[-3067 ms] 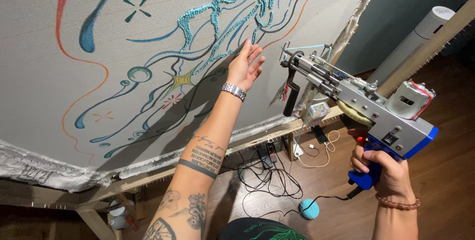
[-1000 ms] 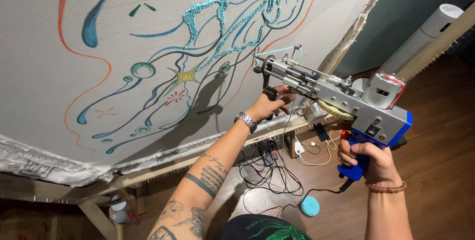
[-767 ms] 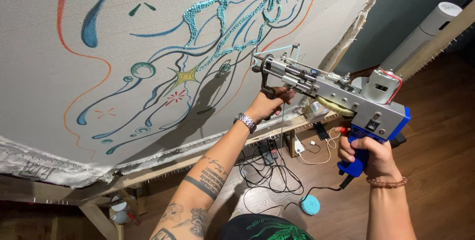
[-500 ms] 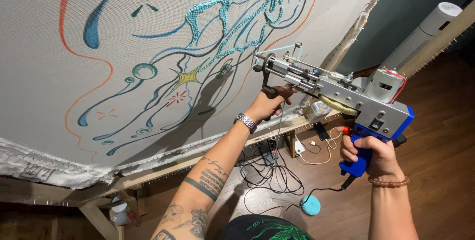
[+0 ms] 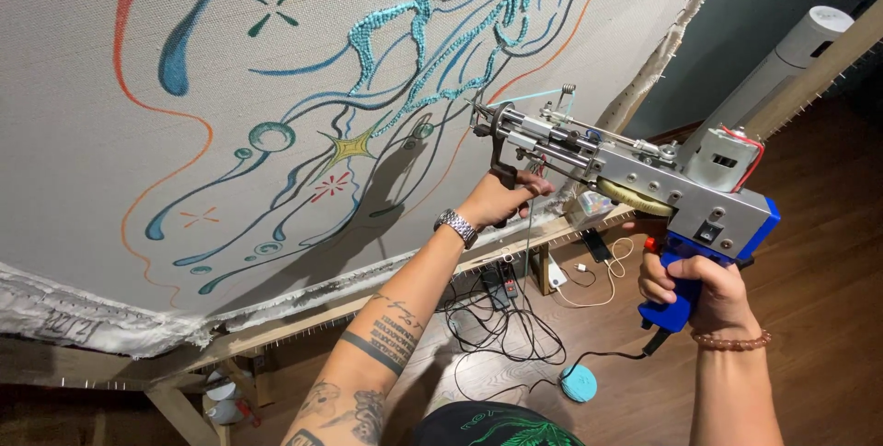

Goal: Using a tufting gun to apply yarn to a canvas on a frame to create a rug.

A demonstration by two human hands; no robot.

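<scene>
At nine o'clock of your hands the stretched canvas (image 5: 110, 133) carries blue and orange drawn lines, with a tufted teal patch (image 5: 432, 18) toward twelve. Your left hand (image 5: 497, 202) is closed around the black front handle of the tufting gun (image 5: 635, 175), whose needle tip touches the cloth. At three o'clock your right hand (image 5: 694, 285) is clenched on the blue rear grip. At six o'clock, tangled cables (image 5: 501, 336) lie on the wooden floor (image 5: 828, 253).

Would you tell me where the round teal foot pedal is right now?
In the head view, the teal foot pedal lies on the wooden floor, low and right of centre, beside the tangled black cables.
</scene>
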